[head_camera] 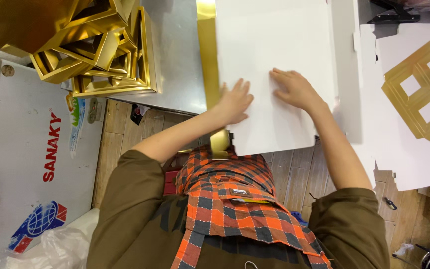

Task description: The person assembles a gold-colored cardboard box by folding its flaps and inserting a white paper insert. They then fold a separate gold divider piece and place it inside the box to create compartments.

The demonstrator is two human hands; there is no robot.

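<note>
A white card sheet (274, 60) is laid flat on the steel table (175, 65), its near edge overhanging the table. A gold strip (208, 74) is seen along its left edge. The left hand (235, 102) is pressed flat, fingers spread, on the sheet just beside the strip, nothing gripped. The right hand (294, 89) is likewise laid open on the sheet, near the left. Gold lattice frames (95, 50) are stacked well apart, at the table's far left.
</note>
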